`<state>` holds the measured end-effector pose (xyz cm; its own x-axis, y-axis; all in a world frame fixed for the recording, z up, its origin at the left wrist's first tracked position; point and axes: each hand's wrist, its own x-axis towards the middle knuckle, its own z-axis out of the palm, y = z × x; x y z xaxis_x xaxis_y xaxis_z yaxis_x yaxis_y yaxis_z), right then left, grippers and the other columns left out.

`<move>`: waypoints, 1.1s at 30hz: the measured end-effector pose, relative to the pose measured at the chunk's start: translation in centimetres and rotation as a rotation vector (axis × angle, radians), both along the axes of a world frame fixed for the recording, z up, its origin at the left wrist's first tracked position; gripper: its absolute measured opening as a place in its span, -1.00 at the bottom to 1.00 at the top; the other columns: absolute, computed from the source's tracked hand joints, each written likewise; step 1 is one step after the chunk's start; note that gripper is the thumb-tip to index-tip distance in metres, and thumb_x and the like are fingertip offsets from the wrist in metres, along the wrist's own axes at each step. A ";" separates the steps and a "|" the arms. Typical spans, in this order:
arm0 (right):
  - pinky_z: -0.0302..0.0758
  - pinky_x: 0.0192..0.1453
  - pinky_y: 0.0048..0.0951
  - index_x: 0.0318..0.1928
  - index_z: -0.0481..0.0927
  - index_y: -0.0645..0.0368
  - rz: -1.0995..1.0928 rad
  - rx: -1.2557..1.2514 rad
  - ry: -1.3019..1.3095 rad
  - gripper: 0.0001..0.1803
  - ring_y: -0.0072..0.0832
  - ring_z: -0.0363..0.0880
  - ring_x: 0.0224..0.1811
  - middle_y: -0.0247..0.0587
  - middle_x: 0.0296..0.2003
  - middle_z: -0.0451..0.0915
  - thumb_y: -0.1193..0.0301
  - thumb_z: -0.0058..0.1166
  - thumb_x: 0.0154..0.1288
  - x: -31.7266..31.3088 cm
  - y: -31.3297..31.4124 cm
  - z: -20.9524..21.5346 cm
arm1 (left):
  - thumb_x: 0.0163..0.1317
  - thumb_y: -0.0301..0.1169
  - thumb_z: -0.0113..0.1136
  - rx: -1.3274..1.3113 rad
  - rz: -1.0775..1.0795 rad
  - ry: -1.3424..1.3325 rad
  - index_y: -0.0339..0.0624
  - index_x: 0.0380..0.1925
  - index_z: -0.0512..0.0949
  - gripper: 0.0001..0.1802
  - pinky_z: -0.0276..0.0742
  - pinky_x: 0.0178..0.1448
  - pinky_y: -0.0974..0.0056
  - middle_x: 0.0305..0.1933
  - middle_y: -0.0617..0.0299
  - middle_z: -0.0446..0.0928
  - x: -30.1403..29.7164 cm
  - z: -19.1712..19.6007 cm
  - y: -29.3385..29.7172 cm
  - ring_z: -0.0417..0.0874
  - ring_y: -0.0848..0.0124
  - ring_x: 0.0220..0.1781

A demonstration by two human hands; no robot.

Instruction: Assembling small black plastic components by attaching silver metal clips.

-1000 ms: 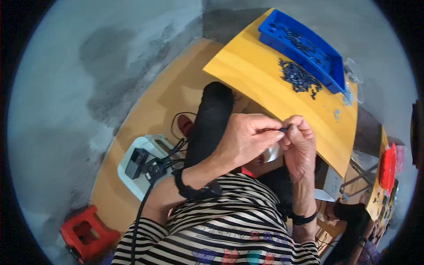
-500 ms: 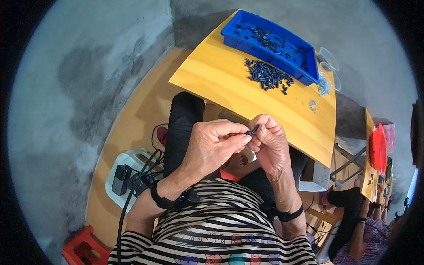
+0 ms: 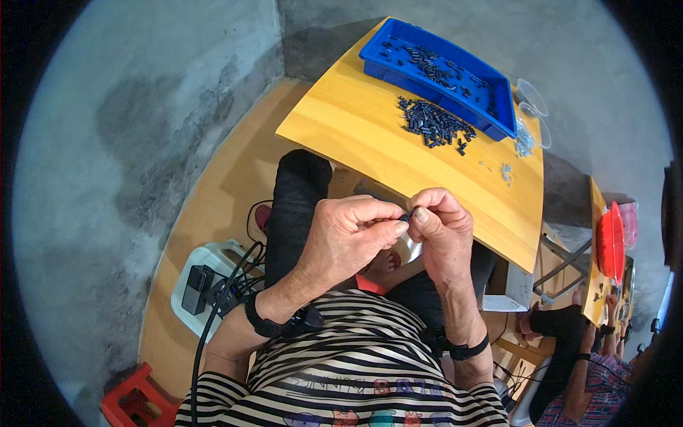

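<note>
Above my lap, at the table's near edge, my left hand (image 3: 359, 231) and my right hand (image 3: 442, 224) meet fingertip to fingertip. Between them is a small black plastic part (image 3: 406, 215), pinched by the thumb and forefinger of each hand and mostly covered by the fingers. A heap of similar small black parts (image 3: 434, 124) lies on the yellow table (image 3: 348, 114) beyond my hands. Further right on the tabletop is a little cluster of small clear or silvery pieces (image 3: 506, 172).
Behind the heap stands a blue tray (image 3: 388, 71) with more black parts inside. Clear round containers (image 3: 530, 99) and clear pieces (image 3: 523, 141) are at the table's right end. On my left, a pale stool (image 3: 186, 299) carries black devices and cables. Another person (image 3: 587, 384) sits at the right.
My fingertips have come closer together around the black part, so less of it shows. The right thumb and fingers have shifted slightly; the view has moved a little.
</note>
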<state>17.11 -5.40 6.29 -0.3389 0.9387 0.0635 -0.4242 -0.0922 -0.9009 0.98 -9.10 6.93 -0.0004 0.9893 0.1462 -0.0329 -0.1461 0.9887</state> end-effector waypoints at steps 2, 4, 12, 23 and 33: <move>0.32 -0.41 -0.72 -0.24 0.56 0.23 -0.072 0.099 -0.111 -0.87 -0.76 0.36 -0.49 -0.46 -0.42 0.53 0.50 0.20 0.23 -0.1 -0.2 0.0 | 0.13 -0.55 0.29 -0.007 -0.002 -0.012 -0.35 -0.32 0.65 -0.89 0.51 -0.40 0.51 -0.46 0.25 0.61 -0.1 -0.1 0.0 0.60 0.60 -0.46; 0.32 -0.40 -0.73 -0.24 0.56 0.24 -0.081 0.125 -0.155 -0.88 -0.77 0.37 -0.47 -0.47 -0.42 0.53 0.51 0.21 0.22 -0.2 -0.3 0.2 | 0.09 -0.54 0.30 -0.005 0.002 0.003 -0.37 -0.33 0.64 -0.86 0.53 -0.41 0.48 -0.46 0.19 0.62 -0.1 -0.1 0.0 0.64 0.56 -0.45; 0.37 -0.28 -0.70 -0.29 0.57 0.24 -0.145 0.225 -0.308 -0.90 -0.75 0.41 -0.41 -0.47 -0.42 0.54 0.52 0.22 0.21 -0.5 -0.2 -0.2 | 0.15 -0.54 0.28 0.014 0.010 0.019 -0.35 -0.35 0.65 -0.91 0.50 -0.42 0.51 -0.50 0.26 0.58 -0.1 -0.2 0.1 0.60 0.59 -0.49; 0.39 -0.35 -0.65 -0.30 0.57 0.28 -0.172 0.223 -0.228 -0.90 -0.69 0.42 -0.44 -0.39 -0.43 0.54 0.49 0.17 0.26 -0.5 0.1 -1.4 | 0.15 -0.56 0.23 0.038 0.029 0.037 -0.38 -0.35 0.64 -0.90 0.50 -0.47 0.48 -0.49 0.19 0.60 0.0 -1.0 0.6 0.62 0.55 -0.50; 0.36 -0.45 -0.65 -0.28 0.57 0.26 -0.035 0.106 -0.134 -0.89 -0.69 0.39 -0.54 -0.40 -0.52 0.51 0.45 0.13 0.31 -0.3 0.8 -1.5 | 0.15 -0.56 0.23 -0.007 0.023 0.033 -0.38 -0.37 0.64 -0.91 0.53 -0.45 0.48 -0.48 0.19 0.60 -0.4 -0.6 0.4 0.64 0.54 -0.49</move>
